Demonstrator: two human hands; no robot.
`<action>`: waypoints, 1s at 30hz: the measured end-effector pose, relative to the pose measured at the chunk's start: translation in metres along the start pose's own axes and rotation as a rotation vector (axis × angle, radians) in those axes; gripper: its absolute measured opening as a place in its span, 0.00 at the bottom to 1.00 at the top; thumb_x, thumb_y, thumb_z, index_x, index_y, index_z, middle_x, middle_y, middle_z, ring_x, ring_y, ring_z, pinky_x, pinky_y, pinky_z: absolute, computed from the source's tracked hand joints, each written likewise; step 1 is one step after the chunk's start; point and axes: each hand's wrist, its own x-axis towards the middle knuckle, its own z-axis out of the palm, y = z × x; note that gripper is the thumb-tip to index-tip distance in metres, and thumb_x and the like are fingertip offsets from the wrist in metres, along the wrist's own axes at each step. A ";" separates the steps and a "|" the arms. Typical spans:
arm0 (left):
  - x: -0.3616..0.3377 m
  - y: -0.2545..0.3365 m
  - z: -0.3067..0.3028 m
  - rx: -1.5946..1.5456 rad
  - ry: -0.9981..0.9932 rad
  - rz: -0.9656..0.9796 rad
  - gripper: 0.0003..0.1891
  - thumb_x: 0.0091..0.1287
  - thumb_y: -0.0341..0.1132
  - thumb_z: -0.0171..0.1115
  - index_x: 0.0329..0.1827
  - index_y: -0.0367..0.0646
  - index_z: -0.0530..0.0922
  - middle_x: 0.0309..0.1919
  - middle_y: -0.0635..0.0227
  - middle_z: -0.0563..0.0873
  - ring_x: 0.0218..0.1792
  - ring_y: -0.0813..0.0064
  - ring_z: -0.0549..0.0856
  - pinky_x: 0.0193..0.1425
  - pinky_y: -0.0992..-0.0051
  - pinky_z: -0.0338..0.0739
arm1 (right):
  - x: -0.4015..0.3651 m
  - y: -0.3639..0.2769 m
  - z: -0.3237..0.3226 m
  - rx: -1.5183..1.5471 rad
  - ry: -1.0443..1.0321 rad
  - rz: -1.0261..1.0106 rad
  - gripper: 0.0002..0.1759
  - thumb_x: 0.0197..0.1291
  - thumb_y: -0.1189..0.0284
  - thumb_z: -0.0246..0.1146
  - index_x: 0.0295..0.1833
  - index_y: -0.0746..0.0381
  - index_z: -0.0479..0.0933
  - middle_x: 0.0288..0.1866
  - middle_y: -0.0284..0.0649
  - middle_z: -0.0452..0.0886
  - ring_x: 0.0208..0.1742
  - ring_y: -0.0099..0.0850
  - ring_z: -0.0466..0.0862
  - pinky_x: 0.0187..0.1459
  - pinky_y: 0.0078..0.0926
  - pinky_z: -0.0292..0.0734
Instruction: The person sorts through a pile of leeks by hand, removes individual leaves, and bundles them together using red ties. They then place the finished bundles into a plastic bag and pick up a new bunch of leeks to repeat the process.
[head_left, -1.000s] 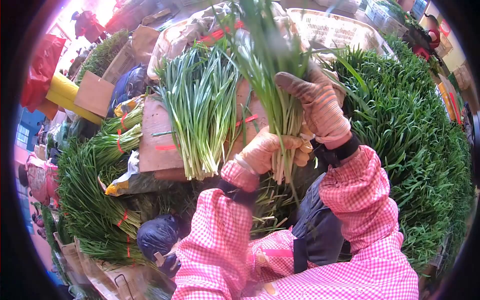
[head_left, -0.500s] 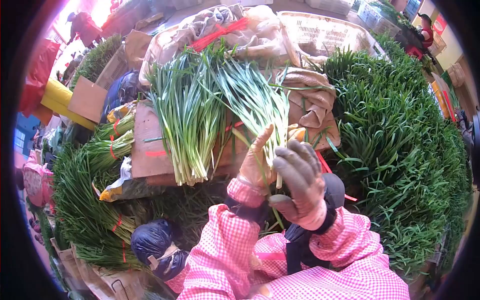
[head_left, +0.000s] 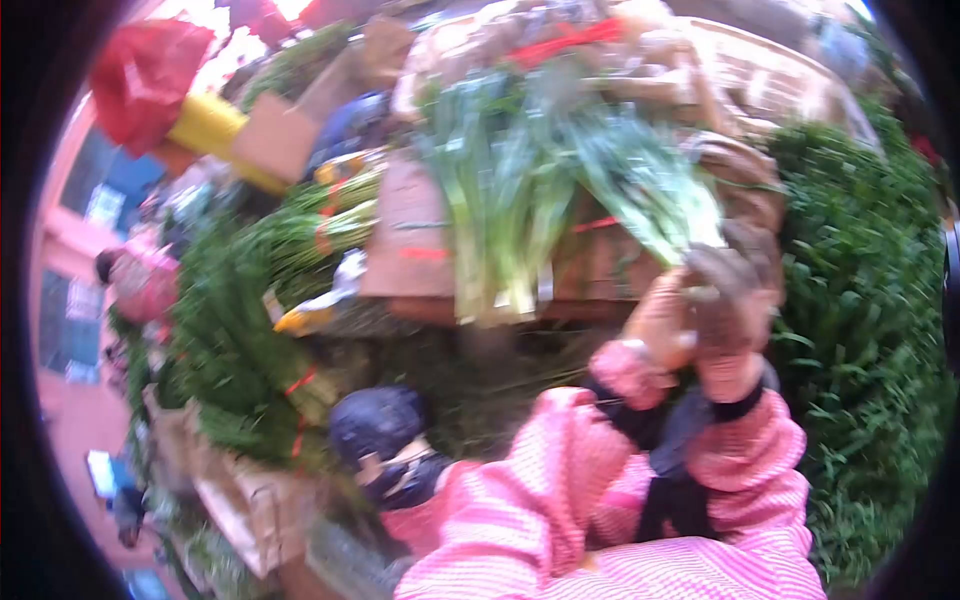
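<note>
A loose bunch of garlic chives [head_left: 650, 185] slants across the right part of a reddish-brown board [head_left: 400, 240], its pale stem ends reaching my hands. My left hand [head_left: 660, 320] is closed at those stem ends, thumb side up. My right hand [head_left: 725, 300], in a grey-coated glove, is pressed close beside it over the stem bases; motion smears its fingers. A second, wider bunch of garlic chives [head_left: 490, 200] lies left of it on the board, stem ends toward me. Red strips [head_left: 595, 225] show on the board.
Tall piled greens [head_left: 860, 320] fill the right side. Tied bundles [head_left: 320, 225] with red bands lie at left. Behind the board are a white basket [head_left: 765, 75], a brown cloth [head_left: 740, 165] and red ties [head_left: 565, 42]. A dark plastic-wrapped object [head_left: 380, 430] is near my left sleeve.
The view has swung, so the board sits further right and higher in it. My right hand, spread open before, has come in against my left hand at the stem ends.
</note>
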 end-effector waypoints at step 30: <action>-0.094 0.072 0.100 1.115 0.109 0.031 0.18 0.64 0.35 0.59 0.54 0.36 0.71 0.34 0.59 0.84 0.18 0.79 0.79 0.18 0.80 0.76 | 0.074 -0.007 0.044 1.708 -0.280 1.207 0.16 0.61 0.68 0.61 0.53 0.64 0.74 0.42 0.39 0.83 0.37 0.28 0.84 0.41 0.26 0.80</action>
